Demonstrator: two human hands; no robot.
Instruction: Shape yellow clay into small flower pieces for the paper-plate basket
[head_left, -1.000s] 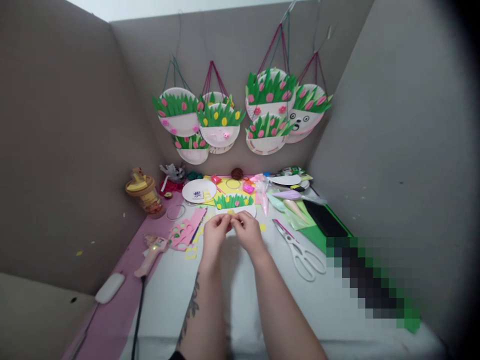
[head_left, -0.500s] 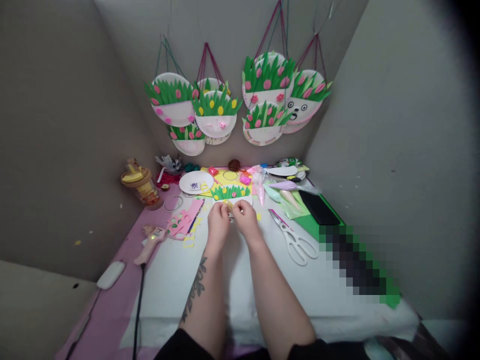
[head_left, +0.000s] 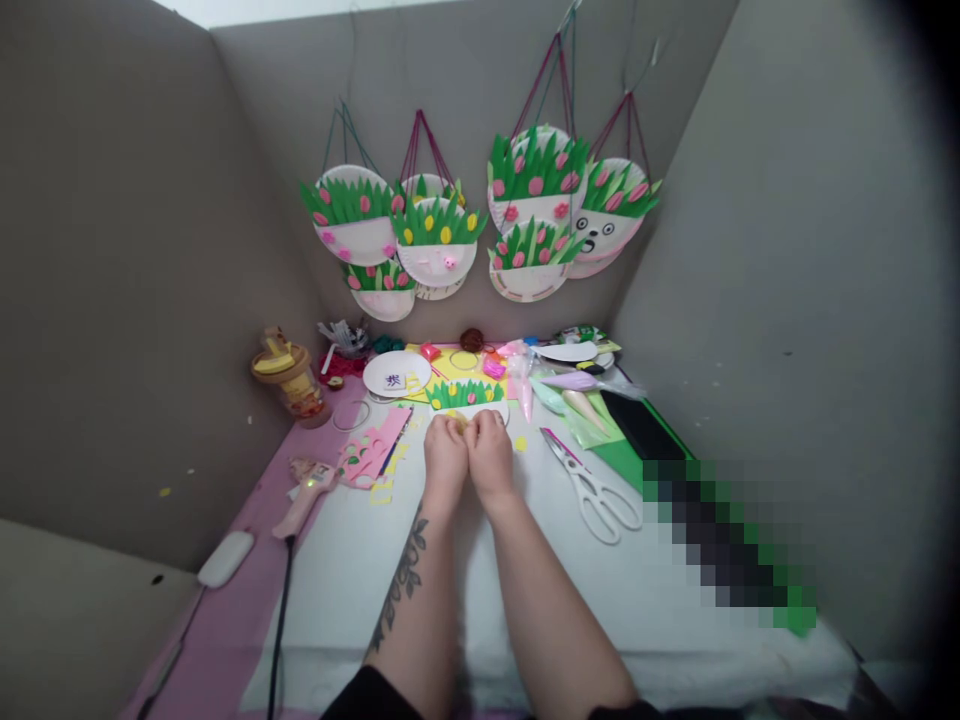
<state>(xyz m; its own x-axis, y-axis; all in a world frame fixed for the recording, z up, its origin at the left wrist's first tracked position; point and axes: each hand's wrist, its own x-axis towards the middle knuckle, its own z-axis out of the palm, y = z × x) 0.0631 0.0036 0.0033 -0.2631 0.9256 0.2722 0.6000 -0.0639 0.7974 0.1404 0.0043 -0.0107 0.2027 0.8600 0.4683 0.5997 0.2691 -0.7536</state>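
Observation:
My left hand (head_left: 446, 445) and my right hand (head_left: 490, 448) meet over the middle of the table, fingers pinched together. Between their fingertips shows a bit of a small yellow paper piece (head_left: 460, 422); the fingers hide most of it. Just beyond them lies a white paper-plate pocket with green paper grass (head_left: 466, 392) and yellow and pink paper flowers, its lower part covered by my hands. A yellow paper oval (head_left: 520, 443) rests to the right of my right hand.
White scissors (head_left: 600, 500) lie to the right, a pink glue gun (head_left: 306, 495) with a cord to the left. Pink paper scraps (head_left: 379, 450), a white plate (head_left: 396, 374), a lidded cup (head_left: 292, 380) and piping bags (head_left: 551, 395) surround the work. Decorated plates (head_left: 439, 240) hang on the wall.
My hands have come together; a gap between them has closed over the yellow paper piece. The camera view has tilted up slightly, so the whole scene sits lower.

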